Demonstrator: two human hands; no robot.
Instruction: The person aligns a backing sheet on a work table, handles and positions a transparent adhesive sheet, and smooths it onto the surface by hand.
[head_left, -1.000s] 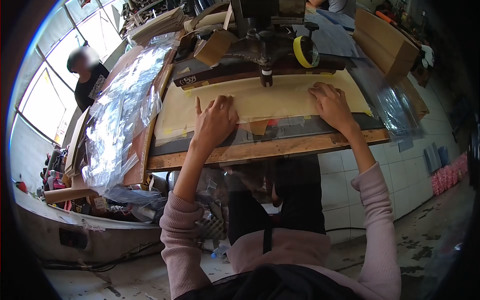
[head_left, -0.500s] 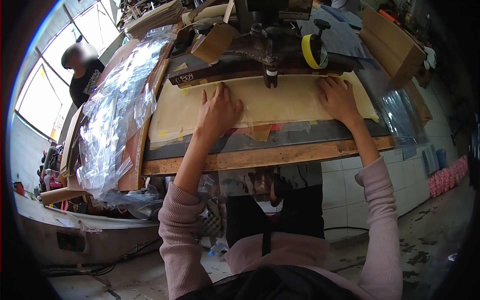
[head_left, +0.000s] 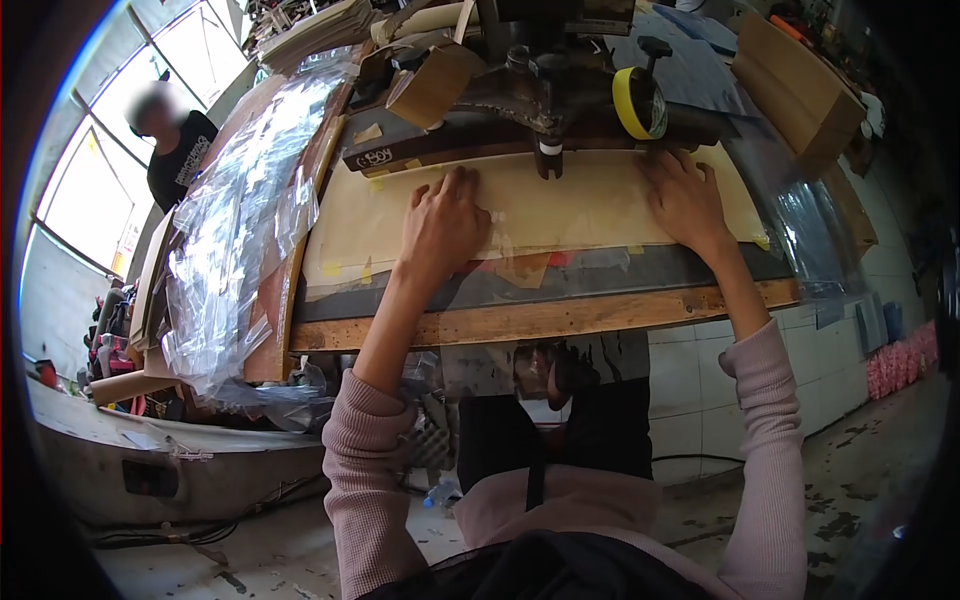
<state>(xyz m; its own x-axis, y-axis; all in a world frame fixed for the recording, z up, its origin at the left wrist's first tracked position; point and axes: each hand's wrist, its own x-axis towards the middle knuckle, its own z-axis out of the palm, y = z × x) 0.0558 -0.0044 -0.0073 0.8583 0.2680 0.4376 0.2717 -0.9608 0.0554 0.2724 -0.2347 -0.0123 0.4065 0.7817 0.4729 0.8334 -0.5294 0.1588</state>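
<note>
Yellowish sheet (head_left: 570, 205) lies under our left hand (head_left: 447, 225) and right hand (head_left: 690, 200), thumbs apart from fingers; light, even pressure suits us, though right fingertip contact looks uncertain.

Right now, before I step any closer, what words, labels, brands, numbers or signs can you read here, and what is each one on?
"BOY", after a mark I can't make out: in white on the dark bar.
Pale lettering on the other person's dark shirt: too small and blurred to read.
Faint print on the machine's upper part: too small to read.
</note>
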